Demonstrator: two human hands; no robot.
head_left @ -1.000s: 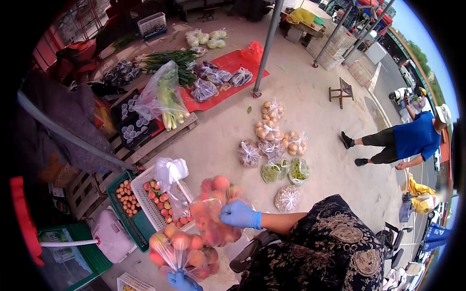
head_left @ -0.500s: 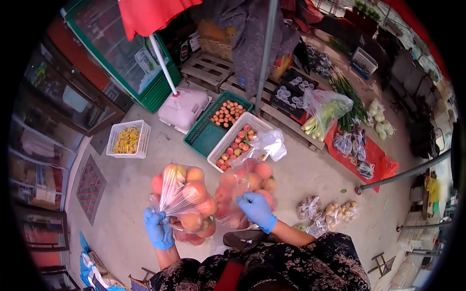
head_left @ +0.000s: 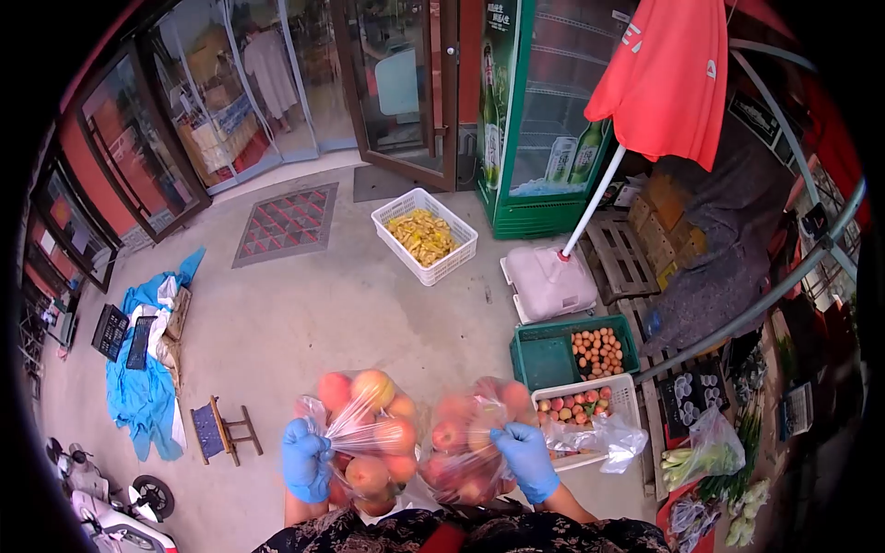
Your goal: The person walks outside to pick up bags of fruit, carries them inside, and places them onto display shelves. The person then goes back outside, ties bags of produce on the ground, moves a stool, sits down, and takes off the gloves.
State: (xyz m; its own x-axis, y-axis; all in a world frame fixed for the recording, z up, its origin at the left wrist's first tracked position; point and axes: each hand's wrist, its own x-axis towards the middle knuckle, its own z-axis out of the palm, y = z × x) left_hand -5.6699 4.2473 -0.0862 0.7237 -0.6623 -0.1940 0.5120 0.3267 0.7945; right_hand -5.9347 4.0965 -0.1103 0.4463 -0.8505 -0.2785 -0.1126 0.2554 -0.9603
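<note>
My left hand (head_left: 306, 460), in a blue glove, is closed on the gathered neck of a clear plastic bag of peaches (head_left: 373, 433). The round fruit is red and yellow and fills the bag. Beside it on the right hangs a second clear bag of peaches (head_left: 458, 444), gripped at its side by my blue-gloved right hand (head_left: 527, 461). Both bags are close to my body, almost touching each other. Just right of the second bag, a white crate (head_left: 624, 396) holds more peaches, with a loose plastic bag (head_left: 619, 441) over its edge.
A green crate (head_left: 542, 355) with eggs stands behind the white one. Farther off are a white basket of yellow produce (head_left: 452, 269), an umbrella base (head_left: 551, 286) and a drinks fridge (head_left: 544, 120). A small folding stool (head_left: 221, 430) and blue sheeting (head_left: 138, 396) lie left.
My view has swung left, so the crates now appear farther right and the doors and stool come into sight. Both hands still hold the bags, and the right hand has shifted toward its bag's right side.
</note>
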